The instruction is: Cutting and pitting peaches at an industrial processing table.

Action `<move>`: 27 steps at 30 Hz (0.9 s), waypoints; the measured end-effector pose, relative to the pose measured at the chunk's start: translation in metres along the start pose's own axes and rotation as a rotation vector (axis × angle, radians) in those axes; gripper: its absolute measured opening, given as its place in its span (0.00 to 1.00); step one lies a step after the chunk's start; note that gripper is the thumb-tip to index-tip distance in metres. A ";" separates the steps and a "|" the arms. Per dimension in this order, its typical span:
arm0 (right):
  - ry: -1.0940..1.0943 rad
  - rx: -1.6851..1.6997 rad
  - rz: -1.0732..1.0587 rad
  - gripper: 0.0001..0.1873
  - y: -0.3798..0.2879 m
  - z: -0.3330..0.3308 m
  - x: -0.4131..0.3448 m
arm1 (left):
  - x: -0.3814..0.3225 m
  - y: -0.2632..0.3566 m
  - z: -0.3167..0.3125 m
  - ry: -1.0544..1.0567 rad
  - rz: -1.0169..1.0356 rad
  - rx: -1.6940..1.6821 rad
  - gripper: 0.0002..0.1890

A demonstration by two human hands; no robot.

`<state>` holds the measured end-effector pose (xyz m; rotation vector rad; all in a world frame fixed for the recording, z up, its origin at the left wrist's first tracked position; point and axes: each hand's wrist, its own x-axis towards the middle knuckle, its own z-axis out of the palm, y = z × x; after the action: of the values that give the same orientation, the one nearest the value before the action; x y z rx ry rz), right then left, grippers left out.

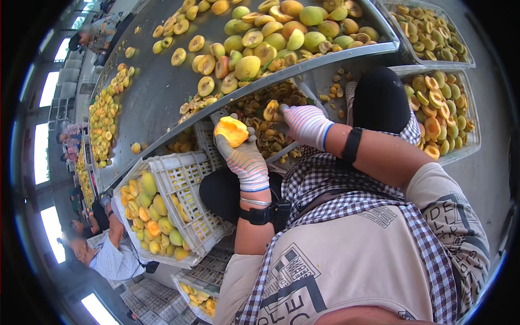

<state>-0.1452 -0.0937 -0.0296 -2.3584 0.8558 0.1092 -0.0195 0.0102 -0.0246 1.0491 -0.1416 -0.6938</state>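
My left hand point(243, 162), in a striped knit glove, grips a piece of yellow peach point(231, 131) with its orange flesh turned up and its edge uneven. To the right, my gloved right hand point(307, 125) has its fingertips on a peach half point(271, 111) with a brown, dark middle. Whether a tool is also in that hand is hidden. Beneath both hands sits a container of brownish fruit scraps point(280, 138), partly covered by them. Just beyond is the metal worktable point(162, 89), bearing whole and cut peaches point(264, 40).
A white plastic crate point(178, 191) of peaches stands tilted at my left, with another crate point(199, 298) below it. Clear bins of halves point(440, 113) stand at my right. Fruit pieces lie on the floor point(337, 91). A person point(113, 252) sits at the left.
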 end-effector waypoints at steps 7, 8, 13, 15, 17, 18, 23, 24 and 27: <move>0.146 0.247 -0.261 0.19 0.021 0.047 0.012 | -0.052 -0.015 0.136 -0.488 -0.079 0.265 0.26; 0.062 0.283 -0.202 0.19 0.020 0.050 0.012 | -0.068 -0.017 0.160 -0.581 -0.114 0.276 0.27; -0.030 0.370 -0.064 0.20 0.016 0.022 -0.002 | -0.090 -0.017 0.184 -0.858 0.051 0.500 0.32; -0.012 0.419 -0.034 0.21 0.024 0.017 -0.006 | -0.061 -0.040 0.149 -0.833 0.389 0.567 0.23; 0.002 0.429 -0.018 0.21 0.028 0.015 -0.007 | -0.032 -0.039 0.106 -0.578 0.856 0.970 0.21; -0.006 0.400 -0.008 0.22 0.024 0.016 -0.007 | -0.026 -0.033 0.084 -0.424 0.705 1.098 0.21; -0.137 0.133 0.063 0.24 -0.006 0.003 -0.022 | 0.015 -0.044 -0.023 -0.294 -0.072 0.984 0.23; -0.177 0.108 0.049 0.23 -0.010 0.001 -0.023 | 0.010 -0.041 -0.031 -0.355 -0.063 1.009 0.20; -0.214 0.081 0.005 0.22 -0.012 -0.001 -0.029 | 0.032 -0.072 -0.070 -0.439 0.183 0.969 0.16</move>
<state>-0.1607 -0.0716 -0.0142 -2.2210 0.7473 0.3173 0.0023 0.0210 -0.1273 1.7544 -1.0191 -0.6833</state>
